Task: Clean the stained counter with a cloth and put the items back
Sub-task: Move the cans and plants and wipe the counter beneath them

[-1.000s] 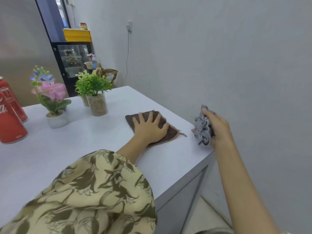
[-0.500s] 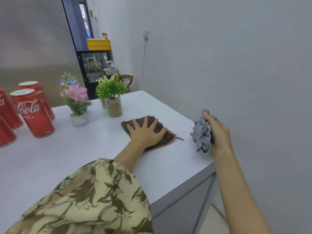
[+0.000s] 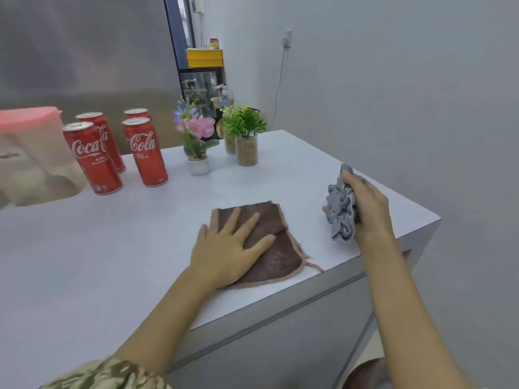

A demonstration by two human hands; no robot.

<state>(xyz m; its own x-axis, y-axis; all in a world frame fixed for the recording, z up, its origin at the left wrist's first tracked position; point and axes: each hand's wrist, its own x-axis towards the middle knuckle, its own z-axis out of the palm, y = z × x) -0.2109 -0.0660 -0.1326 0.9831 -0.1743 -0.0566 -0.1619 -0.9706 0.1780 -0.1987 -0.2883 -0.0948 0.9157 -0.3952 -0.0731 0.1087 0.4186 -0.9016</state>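
A brown cloth (image 3: 276,249) lies flat on the white counter (image 3: 118,248) near its front right edge. My left hand (image 3: 229,248) rests palm down on the cloth's left half, fingers spread. My right hand (image 3: 366,210) hovers just above the counter's right corner, closed around a crumpled grey cloth (image 3: 341,213). Several red Coca-Cola cans (image 3: 146,153) stand at the back left. A pink flower pot (image 3: 198,147) and two small green plants (image 3: 245,136) stand at the back middle.
A translucent jug with a pink lid (image 3: 31,155) stands at the far left beside the cans. The counter ends at a front edge (image 3: 280,301) and a right corner (image 3: 434,219). A grey wall runs close along the right.
The view has swung left, bringing the cans and jug into sight. My left hand has slid with the brown cloth toward the front edge. My right hand still holds the grey cloth.
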